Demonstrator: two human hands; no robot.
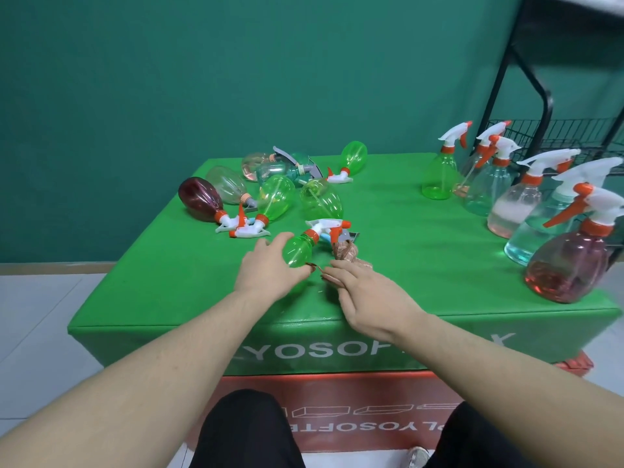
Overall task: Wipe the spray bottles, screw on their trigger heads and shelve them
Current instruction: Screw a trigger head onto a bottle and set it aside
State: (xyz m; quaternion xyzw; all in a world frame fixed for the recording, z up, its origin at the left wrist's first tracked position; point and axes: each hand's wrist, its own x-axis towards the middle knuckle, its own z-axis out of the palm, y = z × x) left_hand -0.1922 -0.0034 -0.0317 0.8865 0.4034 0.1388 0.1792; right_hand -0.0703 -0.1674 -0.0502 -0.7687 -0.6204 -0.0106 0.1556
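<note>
A green spray bottle (299, 248) with a white and orange trigger head (329, 228) lies on its side near the front middle of the green table (388, 265). My left hand (266, 268) curls around its base. Just right of the bottle, my right hand (364, 292) lies on the table, its fingers stretched toward a crumpled brown cloth (346, 251). Whether the fingertips touch the cloth I cannot tell.
Several bottles lie in a heap (270, 194) at the back left, some with trigger heads. Several upright bottles with trigger heads (516, 201) stand along the right edge. A black wire shelf rack (553, 130) stands behind them at the right.
</note>
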